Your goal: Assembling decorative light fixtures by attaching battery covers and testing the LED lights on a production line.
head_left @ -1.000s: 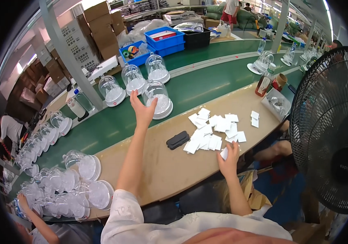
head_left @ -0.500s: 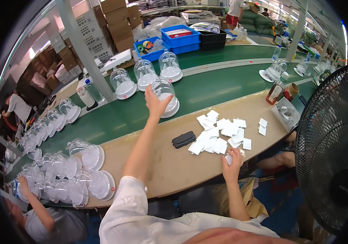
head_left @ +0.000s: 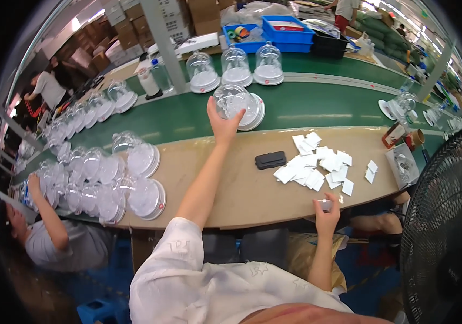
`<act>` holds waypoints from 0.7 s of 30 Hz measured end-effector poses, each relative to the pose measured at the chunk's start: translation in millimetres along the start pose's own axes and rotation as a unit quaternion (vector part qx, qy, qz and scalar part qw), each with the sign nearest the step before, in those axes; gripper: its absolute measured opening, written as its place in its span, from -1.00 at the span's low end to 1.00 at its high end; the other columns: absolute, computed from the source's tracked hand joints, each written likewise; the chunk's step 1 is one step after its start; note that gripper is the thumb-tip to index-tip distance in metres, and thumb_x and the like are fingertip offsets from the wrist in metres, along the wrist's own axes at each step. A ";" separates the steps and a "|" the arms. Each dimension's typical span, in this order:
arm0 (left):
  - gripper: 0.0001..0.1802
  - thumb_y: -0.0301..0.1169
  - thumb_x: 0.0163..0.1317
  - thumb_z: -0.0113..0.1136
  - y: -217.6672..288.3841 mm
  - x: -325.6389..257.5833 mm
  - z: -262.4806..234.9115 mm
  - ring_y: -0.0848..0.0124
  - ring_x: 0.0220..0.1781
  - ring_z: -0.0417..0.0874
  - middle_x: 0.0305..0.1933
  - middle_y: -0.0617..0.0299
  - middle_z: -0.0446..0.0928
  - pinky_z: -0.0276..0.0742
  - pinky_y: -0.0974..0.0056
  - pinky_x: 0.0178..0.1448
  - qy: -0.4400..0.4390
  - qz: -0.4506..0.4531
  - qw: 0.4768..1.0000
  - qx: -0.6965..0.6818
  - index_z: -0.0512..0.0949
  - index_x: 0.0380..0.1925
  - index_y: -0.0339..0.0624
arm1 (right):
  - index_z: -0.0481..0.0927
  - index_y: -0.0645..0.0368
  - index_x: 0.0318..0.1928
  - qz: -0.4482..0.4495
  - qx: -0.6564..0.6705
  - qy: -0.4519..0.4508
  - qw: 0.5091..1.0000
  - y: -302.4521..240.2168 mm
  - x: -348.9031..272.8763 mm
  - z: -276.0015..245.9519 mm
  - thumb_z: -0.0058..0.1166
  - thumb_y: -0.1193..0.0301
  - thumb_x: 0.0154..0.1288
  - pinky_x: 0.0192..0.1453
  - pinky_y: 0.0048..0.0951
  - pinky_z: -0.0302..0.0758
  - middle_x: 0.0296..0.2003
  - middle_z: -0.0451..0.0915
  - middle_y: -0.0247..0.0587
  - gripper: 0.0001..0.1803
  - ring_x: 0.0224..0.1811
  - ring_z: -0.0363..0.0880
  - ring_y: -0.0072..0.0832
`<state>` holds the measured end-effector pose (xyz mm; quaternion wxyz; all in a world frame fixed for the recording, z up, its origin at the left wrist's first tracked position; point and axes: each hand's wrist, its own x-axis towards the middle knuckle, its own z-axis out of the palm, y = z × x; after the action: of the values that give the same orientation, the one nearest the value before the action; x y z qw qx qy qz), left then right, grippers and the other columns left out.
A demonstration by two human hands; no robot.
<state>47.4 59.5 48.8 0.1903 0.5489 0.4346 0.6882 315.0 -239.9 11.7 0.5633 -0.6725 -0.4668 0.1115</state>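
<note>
My left hand (head_left: 224, 125) stretches out over the green belt, its fingers around a clear dome on a white round base (head_left: 249, 112). That dome is tilted, its base turned toward the right. Near the table's front edge my right hand (head_left: 326, 216) pinches a small flat white piece (head_left: 325, 204) between thumb and fingers. Just beyond it lies a loose pile of white square pieces (head_left: 302, 168), with a black oblong case (head_left: 270, 160) at its left. Farther back on the belt, three more domes on white bases (head_left: 237, 67) stand upright in a row.
Many lidded domes (head_left: 145, 161) crowd the table's left end, where another person's hand (head_left: 35, 183) reaches in. A black fan (head_left: 447, 216) stands close at right. A bottle (head_left: 393, 135) and an open box (head_left: 403, 164) sit at the table's right end. Blue bins (head_left: 288, 35) stand behind.
The dome in my left hand has gone from upright to tilted. My right hand has drawn away from the white pieces with one between its fingers. The whole view has shifted.
</note>
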 end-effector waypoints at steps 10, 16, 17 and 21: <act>-0.18 -0.17 0.21 0.34 50.8 -45.9 -120.0 0.07 0.39 0.31 0.43 0.01 0.22 0.28 -0.05 0.41 0.164 -0.242 0.920 -0.261 0.15 0.36 -0.21 | 0.55 0.27 -0.07 0.129 0.212 -0.068 0.966 -29.8 -4.9 -7.7 0.15 0.59 0.31 -0.17 -0.60 0.48 -0.26 0.55 -0.35 -0.81 -0.30 0.52 -0.66; -0.32 0.08 0.43 -0.14 99.7 -75.1 -143.3 0.06 0.40 0.31 0.42 0.06 0.25 0.22 -0.17 0.44 0.025 -0.397 0.747 -0.533 0.21 0.36 -0.13 | 0.51 0.32 -0.08 0.160 0.351 -0.136 0.912 -79.1 -3.5 8.0 0.04 0.60 0.37 -0.04 -0.41 0.59 -0.17 0.61 -0.09 -0.85 -0.21 0.64 -0.43; -0.32 0.09 0.42 -0.14 105.0 -80.0 -142.0 0.05 0.41 0.29 0.44 0.06 0.23 0.21 -0.15 0.45 -0.038 -0.365 0.671 -0.644 0.19 0.39 -0.08 | 0.52 0.31 -0.10 0.146 0.342 -0.160 0.915 -87.3 -4.0 10.0 0.04 0.61 0.35 -0.02 -0.41 0.58 -0.12 0.62 -0.01 -0.87 -0.20 0.65 -0.40; -0.28 0.10 0.43 -0.20 107.6 -110.4 -137.6 0.02 0.47 0.22 0.50 0.05 0.14 0.17 -0.11 0.49 -0.094 -0.318 0.553 -0.764 0.11 0.44 -0.08 | 0.54 0.29 -0.19 0.068 0.416 -0.213 0.882 -138.2 2.5 16.1 0.10 0.68 0.26 0.00 -0.47 0.53 -0.10 0.62 0.01 -0.87 -0.15 0.61 -0.41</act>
<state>-20.2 -134.8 67.8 0.7842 0.0851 -0.1288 0.6010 236.0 -237.3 126.3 0.6692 -0.3670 -0.4392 0.4738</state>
